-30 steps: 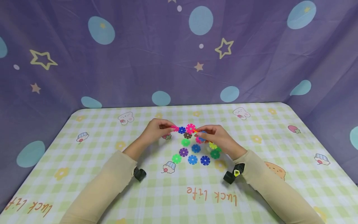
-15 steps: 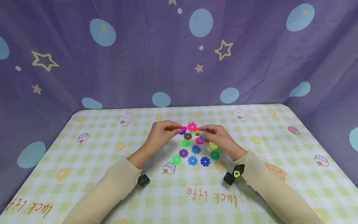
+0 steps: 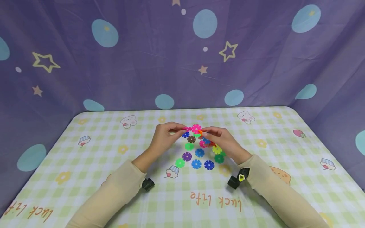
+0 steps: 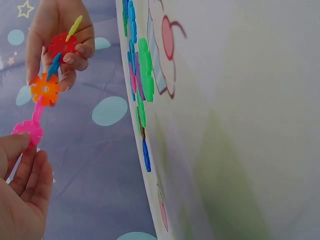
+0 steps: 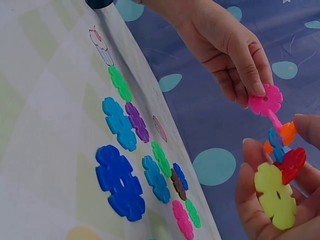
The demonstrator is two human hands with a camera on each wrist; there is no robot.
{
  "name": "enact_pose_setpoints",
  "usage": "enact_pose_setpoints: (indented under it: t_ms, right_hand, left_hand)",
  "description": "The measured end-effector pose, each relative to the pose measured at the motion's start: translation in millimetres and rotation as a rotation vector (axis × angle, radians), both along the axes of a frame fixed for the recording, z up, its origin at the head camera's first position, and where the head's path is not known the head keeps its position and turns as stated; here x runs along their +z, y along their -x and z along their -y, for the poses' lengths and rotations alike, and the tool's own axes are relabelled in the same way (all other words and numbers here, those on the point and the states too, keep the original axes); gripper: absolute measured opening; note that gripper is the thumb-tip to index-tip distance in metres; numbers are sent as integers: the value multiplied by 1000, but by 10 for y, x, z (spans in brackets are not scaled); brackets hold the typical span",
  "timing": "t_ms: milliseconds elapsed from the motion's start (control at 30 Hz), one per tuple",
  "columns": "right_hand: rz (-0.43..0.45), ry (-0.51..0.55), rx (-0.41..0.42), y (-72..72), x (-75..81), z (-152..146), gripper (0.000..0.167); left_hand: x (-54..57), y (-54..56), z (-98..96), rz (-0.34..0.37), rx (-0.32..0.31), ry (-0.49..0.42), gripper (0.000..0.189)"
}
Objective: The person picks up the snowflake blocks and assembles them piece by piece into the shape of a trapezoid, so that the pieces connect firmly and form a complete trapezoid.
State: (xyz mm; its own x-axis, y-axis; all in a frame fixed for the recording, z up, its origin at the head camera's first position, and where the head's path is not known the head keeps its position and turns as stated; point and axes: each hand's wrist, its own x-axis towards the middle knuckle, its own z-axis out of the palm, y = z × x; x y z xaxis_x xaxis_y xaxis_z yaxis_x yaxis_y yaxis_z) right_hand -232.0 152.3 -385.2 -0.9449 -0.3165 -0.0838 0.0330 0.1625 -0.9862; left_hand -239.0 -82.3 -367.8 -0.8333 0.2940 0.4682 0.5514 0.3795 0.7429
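Observation:
My left hand [image 3: 165,136] pinches a pink notched snowflake disc [image 4: 29,132] between thumb and fingers. That disc's edge meets a second pink disc [image 4: 37,110]; whether their slots interlock I cannot tell. From there a chain runs through an orange disc [image 4: 45,90], a blue disc [image 4: 53,67], a red disc [image 5: 293,165] and a yellow disc [image 5: 275,197]. My right hand [image 3: 220,137] holds this chain, gripping it at the orange disc, with the other fingers curled behind the red and yellow ones. Both hands are raised above the table.
Loose discs lie flat on the checked tablecloth [image 3: 171,202] below the hands, among them a dark blue disc [image 3: 209,165], a purple disc [image 3: 187,156], a brown disc [image 3: 191,139] and a light green disc [image 3: 180,163]. A purple curtain [image 3: 128,63] hangs behind the table.
My left hand has moved right with its pink disc, up to the chain's pink end. The right hand stays nearly in place, its chain turned slightly.

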Motion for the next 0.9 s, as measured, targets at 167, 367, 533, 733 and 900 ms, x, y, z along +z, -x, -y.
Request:
enact_pose_setpoints:
  t_ms: [167,367,533,733,900]
  right_hand:
    - [-5,8,12,-12,11,-3,42]
    - [13,24,-17,-15,16,13,44]
    - [4,88,-27,-16,-18,13,29]
    - [-28,165,-43,-36,3,19,13]
    - [-44,180,-65,-60,50,31,14]
  left_hand:
    - [-6,2,-17,8,3,-10,10]
    - [-19,7,-36,-5,1,-6,9]
    - [-33,8,-60,-11,-28,11,9]
    - [-29,-1,-72,-22,-54,26,10]
    - [-24,-2,-77,-28,-86,9,10]
